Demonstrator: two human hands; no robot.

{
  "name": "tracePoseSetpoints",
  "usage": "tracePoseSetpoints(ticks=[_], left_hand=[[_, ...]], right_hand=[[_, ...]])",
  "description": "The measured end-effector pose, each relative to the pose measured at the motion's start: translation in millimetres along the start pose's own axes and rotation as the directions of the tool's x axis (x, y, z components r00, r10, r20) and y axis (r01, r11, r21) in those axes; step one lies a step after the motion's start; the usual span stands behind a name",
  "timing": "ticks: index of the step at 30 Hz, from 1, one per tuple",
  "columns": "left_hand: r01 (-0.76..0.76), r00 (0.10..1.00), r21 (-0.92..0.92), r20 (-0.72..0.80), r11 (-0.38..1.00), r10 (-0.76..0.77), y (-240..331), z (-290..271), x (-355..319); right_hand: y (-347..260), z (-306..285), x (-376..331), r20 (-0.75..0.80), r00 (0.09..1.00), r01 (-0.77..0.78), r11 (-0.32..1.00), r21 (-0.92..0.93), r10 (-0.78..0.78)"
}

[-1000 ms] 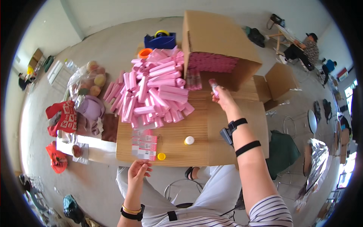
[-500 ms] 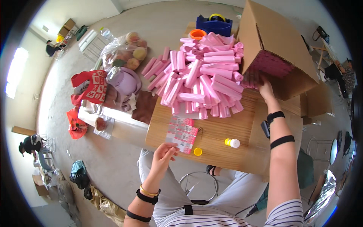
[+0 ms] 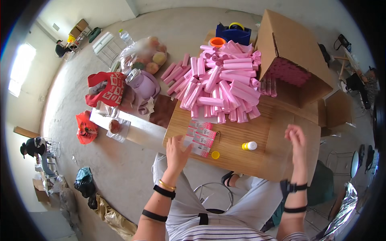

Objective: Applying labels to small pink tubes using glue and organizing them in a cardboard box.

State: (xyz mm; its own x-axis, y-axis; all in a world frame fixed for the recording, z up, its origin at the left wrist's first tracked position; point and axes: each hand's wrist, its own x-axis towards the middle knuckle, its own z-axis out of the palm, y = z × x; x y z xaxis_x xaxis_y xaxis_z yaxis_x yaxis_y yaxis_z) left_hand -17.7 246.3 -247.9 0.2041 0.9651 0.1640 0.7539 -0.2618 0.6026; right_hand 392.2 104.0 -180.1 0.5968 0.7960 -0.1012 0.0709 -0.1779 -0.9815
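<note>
Loosely spread, the left hand (image 3: pixel 177 154) sits at the left edge of a sheet of pink, white and grey labels (image 3: pixel 202 138) near the front of the wooden table (image 3: pixel 245 170). The thumb side overlaps that edge in view, and I cannot tell whether the skin actually touches the sheet. Print on the labels is too small to make out. Over the table's right part, the right hand (image 3: pixel 296 140) is raised with its fingers half bent and apart, nothing visible in its grasp; its palm side is partly hidden.

Between the hands lie a small yellow cap (image 3: pixel 215 155) and a yellow bottle with a white top (image 3: pixel 249 146); from this angle it is unclear whether the bottle stands or rests on its side. Beyond the sheet, a heap of pink rolls (image 3: pixel 225 86) covers much of the tabletop, the lower ones buried under others. An orange ring (image 3: pixel 217 42) and a blue tape dispenser (image 3: pixel 231 35) show behind the heap, their lower parts blocked.

Clear-wrapped pink rolls (image 3: pixel 268 85) stand at the mouth of a tilted carton (image 3: pixel 299 46), whose shadowed inside shows more pink shapes, hard to tell apart. At the right rim, a seated person (image 3: pixel 364 82) fades into darkness.
</note>
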Motion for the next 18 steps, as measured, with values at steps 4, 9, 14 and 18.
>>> tracePoseSetpoints(ticks=[4, 9, 14, 18], left_hand=[[-0.045, 0.998, 0.178, 0.04, 0.983, 0.038, 29, 9, 13], [-0.205, 0.978, 0.182, 0.079, 0.962, 0.193, 37, 22, 2], [-0.256, 0.964, 0.307, 0.144, 0.917, 0.222, 43, 33, -12], [-0.219, 0.97, 0.314, 0.168, 0.924, 0.173, 45, 26, -9]], right_hand=[[11, 8, -88, 0.004, 0.989, -0.148, 0.987, 0.055, 0.148], [26, 28, -153, 0.146, 0.961, -0.253, 0.961, 0.108, 0.237], [30, 49, -175, 0.279, 0.937, -0.258, 0.955, 0.146, 0.21], [22, 63, -185, 0.333, 0.921, -0.256, 0.957, 0.134, 0.2]])
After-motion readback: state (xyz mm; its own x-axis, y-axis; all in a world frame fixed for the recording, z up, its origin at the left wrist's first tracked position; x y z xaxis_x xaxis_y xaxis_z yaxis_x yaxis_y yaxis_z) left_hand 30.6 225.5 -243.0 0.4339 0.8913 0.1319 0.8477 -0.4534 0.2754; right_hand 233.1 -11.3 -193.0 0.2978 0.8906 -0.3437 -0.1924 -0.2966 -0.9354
